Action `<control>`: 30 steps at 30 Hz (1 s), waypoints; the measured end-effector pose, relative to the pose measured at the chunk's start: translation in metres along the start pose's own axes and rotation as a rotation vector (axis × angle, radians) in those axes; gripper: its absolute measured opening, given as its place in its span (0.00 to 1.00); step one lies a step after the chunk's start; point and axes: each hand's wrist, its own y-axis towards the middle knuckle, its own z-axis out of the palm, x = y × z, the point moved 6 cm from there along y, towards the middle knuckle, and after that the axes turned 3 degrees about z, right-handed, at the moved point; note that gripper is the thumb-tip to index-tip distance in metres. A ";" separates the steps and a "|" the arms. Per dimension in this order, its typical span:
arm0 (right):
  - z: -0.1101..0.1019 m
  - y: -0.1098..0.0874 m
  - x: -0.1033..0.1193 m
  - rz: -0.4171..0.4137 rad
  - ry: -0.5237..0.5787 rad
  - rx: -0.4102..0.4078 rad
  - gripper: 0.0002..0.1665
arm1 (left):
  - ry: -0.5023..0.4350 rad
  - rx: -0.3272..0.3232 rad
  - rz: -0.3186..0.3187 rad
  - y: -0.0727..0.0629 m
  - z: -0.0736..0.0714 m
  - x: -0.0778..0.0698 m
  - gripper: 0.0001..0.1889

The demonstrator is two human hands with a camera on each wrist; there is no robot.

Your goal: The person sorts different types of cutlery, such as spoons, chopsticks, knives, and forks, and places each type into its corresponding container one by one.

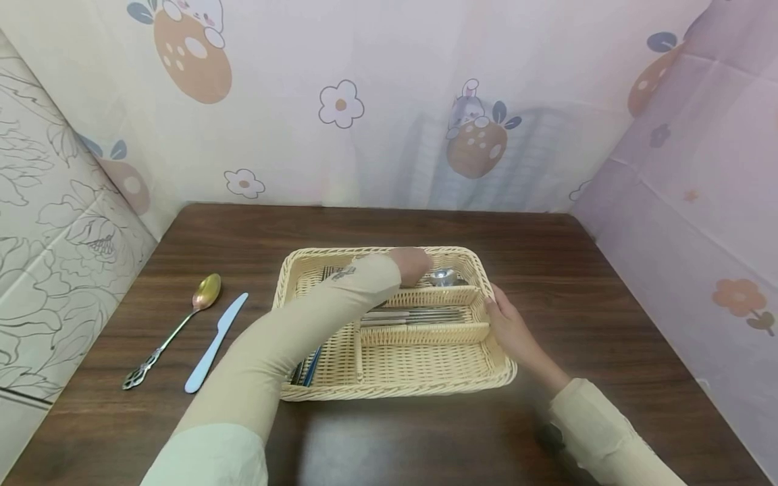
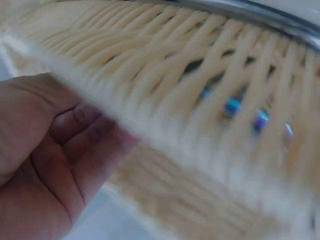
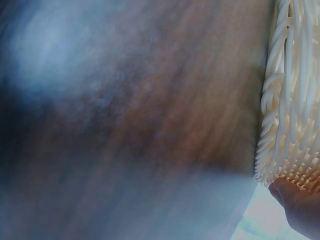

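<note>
A cream woven cutlery basket point(image 1: 398, 391) with several compartments stands in the middle of the table. My left hand point(image 1: 412, 264) reaches across to its back rim; in the left wrist view, curled fingers point(image 2: 80, 145) hold the woven edge. At the right end, my right hand point(image 1: 516, 331) grips the side wall, its thumb point(image 3: 280, 189) over the rim in the right wrist view. Slim silver cutlery point(image 1: 419, 316) lies in the middle compartment, and a shiny spoon point(image 1: 444, 277) in the back one. A blue handle point(image 1: 312, 366) shows in the left compartment, partly hidden by my left sleeve.
On the dark wooden table point(image 1: 608, 324), left of the basket, lie a gold-bowled spoon point(image 1: 206, 291) with an ornate handle and a light blue knife point(image 1: 215, 344). Patterned curtain point(image 1: 389, 101) closes off the back and right side; a line-drawn floral panel point(image 1: 67, 223) borders the left.
</note>
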 end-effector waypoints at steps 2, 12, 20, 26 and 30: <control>0.003 0.000 -0.001 0.001 0.016 0.009 0.31 | -0.013 -0.046 0.010 -0.016 -0.008 0.005 0.05; 0.005 0.003 -0.007 0.013 0.024 0.022 0.32 | -0.218 -0.340 -0.083 -0.178 -0.020 0.081 0.01; 0.000 0.004 -0.004 -0.005 0.036 0.029 0.31 | -0.192 -0.303 -0.348 -0.278 0.031 0.158 0.10; -0.001 0.004 -0.003 0.015 -0.009 0.022 0.32 | -0.246 -0.261 -0.479 -0.320 0.082 0.178 0.20; -0.001 0.004 -0.002 0.023 -0.025 0.026 0.32 | -0.271 -0.227 -0.503 -0.331 0.103 0.185 0.20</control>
